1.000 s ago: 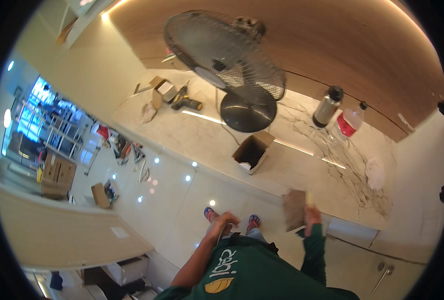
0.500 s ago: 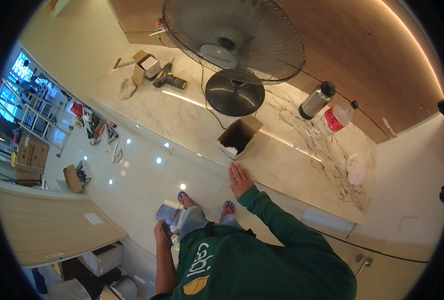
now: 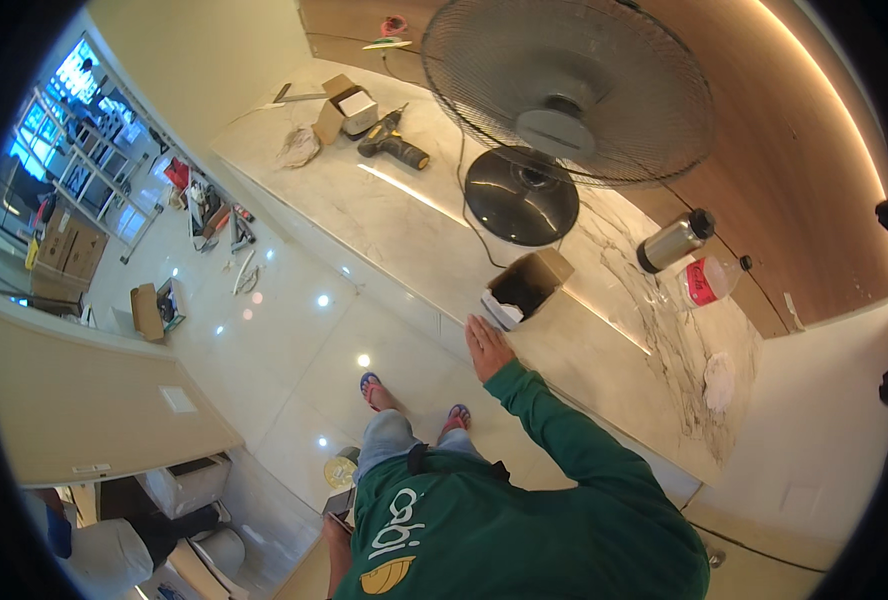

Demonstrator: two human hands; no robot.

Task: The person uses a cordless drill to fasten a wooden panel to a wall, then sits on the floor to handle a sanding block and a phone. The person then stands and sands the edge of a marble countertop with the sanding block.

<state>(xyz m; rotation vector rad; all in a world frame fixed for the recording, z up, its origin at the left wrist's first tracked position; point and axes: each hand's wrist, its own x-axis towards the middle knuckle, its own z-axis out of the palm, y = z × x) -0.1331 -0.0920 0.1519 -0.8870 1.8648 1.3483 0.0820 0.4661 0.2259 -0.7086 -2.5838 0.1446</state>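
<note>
My right hand [image 3: 488, 350] lies flat at the counter's front edge, fingers stretched out and together, holding nothing. Just beyond its fingertips stands an open cardboard box [image 3: 552, 263], its flaps up and its inside dark. My left hand [image 3: 337, 540] is low by my left hip, partly cut off by my shirt. It grips a flat, greyish item [image 3: 340, 503] whose kind I cannot make out. Right above that item appears a round yellowish thing [image 3: 341, 470], perhaps a roll; whether the hand touches it is unclear.
On the marble counter [image 3: 414, 235] stand a black fan [image 3: 524, 195], a cordless drill [image 3: 394, 148], a small opened box [image 3: 356, 112], a metal flask [image 3: 676, 240] and a plastic bottle [image 3: 709, 281]. Tools [image 3: 209, 215] and a ladder [image 3: 94, 185] occupy the floor at left. Another person [image 3: 114, 555] is at lower left.
My left hand has drawn down and back toward my hip with the flat item. My right hand stays at the counter edge. The view has shifted, and a person now shows at lower left.
</note>
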